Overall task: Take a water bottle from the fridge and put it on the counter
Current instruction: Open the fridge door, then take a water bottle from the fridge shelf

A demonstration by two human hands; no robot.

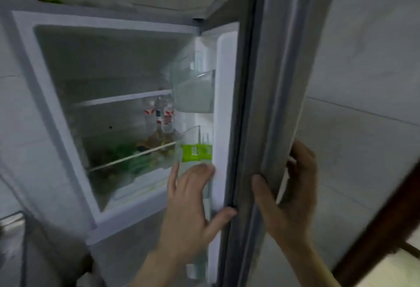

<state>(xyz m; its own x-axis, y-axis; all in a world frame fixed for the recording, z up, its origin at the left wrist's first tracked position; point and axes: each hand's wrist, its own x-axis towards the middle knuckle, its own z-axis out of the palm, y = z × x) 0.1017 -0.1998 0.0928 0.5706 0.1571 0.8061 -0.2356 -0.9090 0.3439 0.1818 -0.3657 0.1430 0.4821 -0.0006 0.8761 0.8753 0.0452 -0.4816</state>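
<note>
The green-labelled water bottle stands in the lower rack of the open fridge door, and the left hand is on it below the label, fingers spread loosely against it, not clamped. The right hand grips the door's edge, thumb in front and fingers wrapped behind.

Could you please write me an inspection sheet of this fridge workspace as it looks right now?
Surface: no counter in view; the fridge stands open, its shelves lit.
Job's things: green-label bottle upright in the door rack; red-label bottles stand at the right end of an inner shelf.
Clutter: blurred green and brown items on the glass shelf, too blurred to name; clear door bin above the bottle.
Hands: left hand open, fingers at the green-label bottle, not closed round it; right hand grips the door edge.
Cables: nothing seen.
Surroundings: tiled wall to the right; dark wooden edge at lower right.
</note>
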